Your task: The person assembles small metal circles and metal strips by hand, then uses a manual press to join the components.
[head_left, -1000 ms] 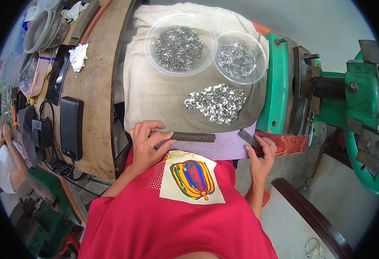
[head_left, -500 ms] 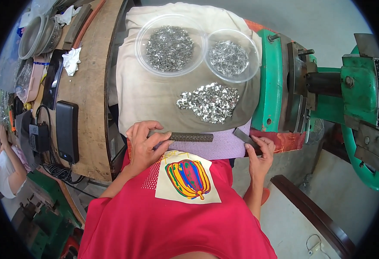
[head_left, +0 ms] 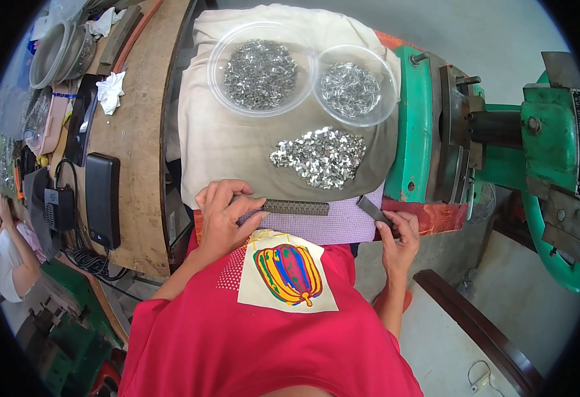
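Note:
My left hand (head_left: 226, 215) has its thumb and fingers closed on the left end of a dark notched metal bar (head_left: 296, 208). The bar lies across a lilac woven mat (head_left: 343, 228) at the near edge of the work surface. In my right hand (head_left: 401, 235) is a smaller, plain dark metal bar (head_left: 371, 208), pinched at its near end and slanting away to the left. Beyond both hands lies a loose heap of small shiny bent metal pieces (head_left: 323, 157) on a grey-beige cloth (head_left: 237, 149).
Behind the heap stand a large clear tub (head_left: 214, 73) and a smaller one (head_left: 390, 83), both holding small metal parts. A green machine (head_left: 414, 126) borders the right side. On the left is a wooden table (head_left: 138, 145) with a black adapter (head_left: 103, 198). Another person (head_left: 13, 255) sits far left.
My left hand and the notched bar have shifted very slightly, the bar a little to the right. My right hand keeps its hold on the plain bar almost unmoved.

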The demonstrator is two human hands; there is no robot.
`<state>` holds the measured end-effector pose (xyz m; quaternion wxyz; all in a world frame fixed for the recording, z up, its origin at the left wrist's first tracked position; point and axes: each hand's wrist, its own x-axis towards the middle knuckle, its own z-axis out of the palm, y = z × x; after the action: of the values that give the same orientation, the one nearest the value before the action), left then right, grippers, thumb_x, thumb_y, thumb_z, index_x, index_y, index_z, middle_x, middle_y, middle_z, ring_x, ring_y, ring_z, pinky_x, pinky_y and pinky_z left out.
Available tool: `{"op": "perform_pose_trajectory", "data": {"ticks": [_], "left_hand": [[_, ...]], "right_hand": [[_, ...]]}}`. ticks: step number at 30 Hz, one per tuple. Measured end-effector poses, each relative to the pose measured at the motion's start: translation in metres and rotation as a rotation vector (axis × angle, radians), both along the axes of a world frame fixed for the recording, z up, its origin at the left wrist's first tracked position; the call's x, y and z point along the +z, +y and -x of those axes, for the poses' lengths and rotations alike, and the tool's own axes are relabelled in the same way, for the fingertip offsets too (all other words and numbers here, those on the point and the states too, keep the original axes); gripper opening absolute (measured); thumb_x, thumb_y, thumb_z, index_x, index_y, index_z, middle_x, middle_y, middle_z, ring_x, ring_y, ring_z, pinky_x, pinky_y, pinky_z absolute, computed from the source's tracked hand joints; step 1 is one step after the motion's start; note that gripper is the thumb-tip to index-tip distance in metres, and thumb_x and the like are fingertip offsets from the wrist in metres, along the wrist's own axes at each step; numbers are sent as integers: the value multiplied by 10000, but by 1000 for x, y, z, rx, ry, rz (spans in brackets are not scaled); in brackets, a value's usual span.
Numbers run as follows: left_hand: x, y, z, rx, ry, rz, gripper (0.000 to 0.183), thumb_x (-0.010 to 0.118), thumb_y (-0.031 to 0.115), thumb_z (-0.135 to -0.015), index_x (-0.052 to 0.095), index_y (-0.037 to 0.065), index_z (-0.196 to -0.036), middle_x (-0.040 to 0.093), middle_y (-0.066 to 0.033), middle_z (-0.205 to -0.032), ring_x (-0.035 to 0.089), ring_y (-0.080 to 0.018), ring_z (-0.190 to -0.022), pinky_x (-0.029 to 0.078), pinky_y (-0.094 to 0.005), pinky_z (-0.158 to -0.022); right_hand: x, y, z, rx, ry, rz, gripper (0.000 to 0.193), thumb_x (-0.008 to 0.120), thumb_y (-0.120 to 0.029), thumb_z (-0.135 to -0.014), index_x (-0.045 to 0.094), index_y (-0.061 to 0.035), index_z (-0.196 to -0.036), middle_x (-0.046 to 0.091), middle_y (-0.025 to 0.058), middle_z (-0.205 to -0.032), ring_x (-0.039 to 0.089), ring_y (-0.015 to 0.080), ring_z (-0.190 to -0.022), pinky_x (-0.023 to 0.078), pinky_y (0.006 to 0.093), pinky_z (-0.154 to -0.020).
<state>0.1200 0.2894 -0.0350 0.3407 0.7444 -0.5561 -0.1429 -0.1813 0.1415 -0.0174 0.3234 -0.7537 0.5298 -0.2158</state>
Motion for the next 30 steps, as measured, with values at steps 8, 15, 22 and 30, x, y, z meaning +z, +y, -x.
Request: {"op": "perform_pose_trajectory", "data": {"ticks": [8, 15, 22, 30], "left_hand": [[4, -1, 0, 5, 53, -18, 272, 831, 163, -685, 722, 112, -929, 617, -22, -1026, 557, -219, -994, 338, -370, -898], [3, 5, -2, 37, 213, 32, 159, 754, 92, -791, 668, 67, -923, 643, -65, -999, 612, -240, -968, 410, -353, -849], [8, 3, -1, 47, 214, -37, 122, 730, 128, -838, 638, 61, -881, 642, -69, -998, 614, -237, -958, 410, -349, -832], [17, -7, 2, 47, 141, -129, 157, 732, 169, -818, 642, 43, -846, 568, -65, -965, 573, -239, -943, 381, -384, -823]], "right_hand": [[13, 16, -25, 76, -99, 38, 274, 774, 14, -765, 724, -12, -1033, 580, 45, -939, 527, 128, -793, 429, 247, -666], [20, 17, -72, 287, -86, 81, 301, 806, -25, -731, 723, -29, -1020, 608, 99, -939, 593, 248, -854, 492, 339, -716], [16, 13, -104, 502, -76, 165, 298, 798, -40, -725, 710, -38, -1010, 588, 95, -931, 581, 272, -852, 492, 376, -716], [17, 12, -115, 529, -79, 152, 312, 809, -23, -706, 720, -39, -1004, 584, 92, -905, 574, 258, -842, 479, 357, -703]]}}
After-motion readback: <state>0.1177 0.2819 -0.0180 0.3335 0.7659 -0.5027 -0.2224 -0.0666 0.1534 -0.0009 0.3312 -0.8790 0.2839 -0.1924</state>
